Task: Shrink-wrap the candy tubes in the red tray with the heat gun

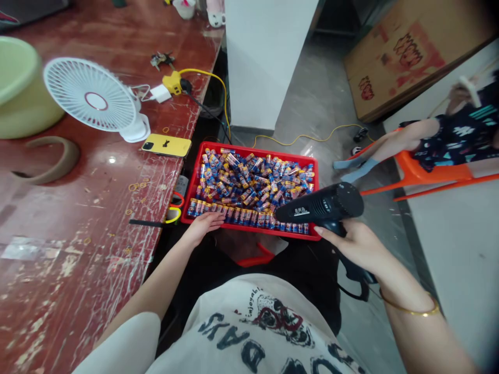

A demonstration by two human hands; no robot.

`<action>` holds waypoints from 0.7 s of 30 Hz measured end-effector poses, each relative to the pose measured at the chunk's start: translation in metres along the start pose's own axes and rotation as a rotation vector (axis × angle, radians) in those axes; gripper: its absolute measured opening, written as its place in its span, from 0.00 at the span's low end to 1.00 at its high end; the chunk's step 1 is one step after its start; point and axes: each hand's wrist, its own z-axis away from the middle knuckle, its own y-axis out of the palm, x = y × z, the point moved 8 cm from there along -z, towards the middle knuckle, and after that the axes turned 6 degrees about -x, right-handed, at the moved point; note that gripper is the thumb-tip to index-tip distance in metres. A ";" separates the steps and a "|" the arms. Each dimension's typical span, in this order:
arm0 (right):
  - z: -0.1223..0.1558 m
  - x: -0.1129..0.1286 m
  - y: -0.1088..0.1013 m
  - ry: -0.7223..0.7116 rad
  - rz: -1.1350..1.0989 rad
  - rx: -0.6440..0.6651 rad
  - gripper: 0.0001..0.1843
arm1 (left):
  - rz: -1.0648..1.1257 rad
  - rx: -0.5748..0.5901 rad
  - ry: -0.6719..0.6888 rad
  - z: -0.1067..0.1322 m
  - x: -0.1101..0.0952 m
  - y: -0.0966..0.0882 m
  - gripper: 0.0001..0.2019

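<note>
A red tray (pixel 195 179) rests in front of me, filled with several small blue-and-red wrapped tubes (pixel 249 179); a neat row of them lines its near edge. My left hand (pixel 205 224) lies on the tray's near left rim, fingers stretched out along the row. My right hand (pixel 356 243) is wrapped round the handle of a black heat gun (pixel 322 206), whose nozzle points left over the near row of tubes. A black cord hangs below that hand.
A worn red table (pixel 78 218) stands to the left with a white desk fan (pixel 95 98), a yellow phone (pixel 167 145), a green basin (pixel 17 85), keys and a yellow plug. Another person sits on an orange chair (pixel 424 174) at the right. A cardboard box (pixel 409 57) leans behind.
</note>
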 end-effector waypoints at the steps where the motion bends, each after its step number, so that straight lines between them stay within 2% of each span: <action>1: -0.004 0.000 0.000 0.011 -0.034 0.053 0.24 | -0.023 0.027 0.002 -0.001 -0.002 0.007 0.11; 3: -0.012 0.004 -0.001 0.020 -0.089 0.137 0.25 | -0.075 0.074 0.010 -0.002 -0.009 0.018 0.13; 5: -0.022 0.017 -0.005 -0.013 -0.131 0.137 0.26 | -0.104 0.063 0.039 -0.002 -0.018 0.018 0.13; 7: -0.034 0.038 -0.006 -0.091 -0.172 0.113 0.25 | -0.099 -0.010 0.094 0.001 -0.029 0.007 0.12; 9: -0.046 0.063 0.003 -0.183 -0.223 0.136 0.22 | -0.082 -0.091 0.144 0.006 -0.038 -0.010 0.10; 14: -0.068 0.106 0.037 -0.297 -0.241 0.200 0.22 | -0.097 -0.144 0.158 0.019 -0.036 -0.041 0.10; 17: -0.071 0.112 0.043 -0.321 -0.207 0.202 0.23 | -0.097 -0.155 0.146 0.022 -0.030 -0.048 0.11; 21: -0.063 0.099 0.030 -0.312 -0.107 0.224 0.21 | -0.115 -0.153 0.124 0.020 -0.026 -0.049 0.11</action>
